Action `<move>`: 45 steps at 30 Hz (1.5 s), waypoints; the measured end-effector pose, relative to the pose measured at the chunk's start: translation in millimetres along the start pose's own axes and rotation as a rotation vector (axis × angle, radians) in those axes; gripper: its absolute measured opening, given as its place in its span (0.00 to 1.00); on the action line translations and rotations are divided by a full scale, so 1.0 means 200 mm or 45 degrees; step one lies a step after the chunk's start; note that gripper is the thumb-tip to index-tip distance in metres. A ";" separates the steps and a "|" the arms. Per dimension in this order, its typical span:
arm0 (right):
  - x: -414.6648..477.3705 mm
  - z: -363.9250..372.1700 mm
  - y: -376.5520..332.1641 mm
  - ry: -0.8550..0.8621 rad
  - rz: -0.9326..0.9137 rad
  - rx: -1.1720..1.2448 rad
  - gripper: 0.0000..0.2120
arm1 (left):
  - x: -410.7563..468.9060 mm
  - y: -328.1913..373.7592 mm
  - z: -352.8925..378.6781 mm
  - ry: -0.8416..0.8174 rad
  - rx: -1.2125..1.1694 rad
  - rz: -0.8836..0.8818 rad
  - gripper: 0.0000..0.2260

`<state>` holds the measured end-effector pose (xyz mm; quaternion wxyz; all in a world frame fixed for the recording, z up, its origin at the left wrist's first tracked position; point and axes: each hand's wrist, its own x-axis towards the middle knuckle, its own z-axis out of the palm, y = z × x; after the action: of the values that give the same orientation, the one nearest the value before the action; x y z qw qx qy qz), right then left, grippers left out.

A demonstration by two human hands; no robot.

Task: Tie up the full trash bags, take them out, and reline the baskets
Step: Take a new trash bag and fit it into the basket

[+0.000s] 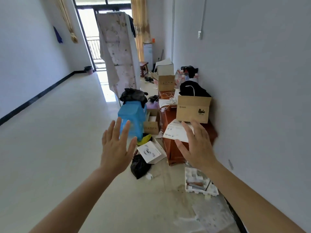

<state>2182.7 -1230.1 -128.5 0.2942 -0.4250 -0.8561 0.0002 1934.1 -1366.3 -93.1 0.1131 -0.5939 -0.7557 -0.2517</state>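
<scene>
Left hand (116, 148): empty, fingers spread, raised.
Right hand (196, 145): empty, fingers spread, raised.
Open room: bare floor (55, 140) leftward; clutter lines right wall.
Black trash bag (139, 166): on floor, between and below both hands.

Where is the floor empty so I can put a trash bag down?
The wide pale floor on the left is bare, from the dark baseboard across to the blue stool. Along the right wall it is crowded: black bag, white box, wooden cabinet, foam tray.

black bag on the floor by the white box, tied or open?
Cannot tell. The black bag lies slumped on the floor beside the white box, which hides its top; no knot shows.
</scene>
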 end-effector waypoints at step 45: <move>4.99 3.32 -1.12 -0.127 -0.202 0.126 0.27 | 4.26 -3.68 1.26 0.134 0.175 -0.052 0.27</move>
<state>1220.1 -481.3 -118.9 0.2710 -0.3403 -0.8995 0.0402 1034.1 -643.0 -87.7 0.1880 -0.5550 -0.7763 -0.2324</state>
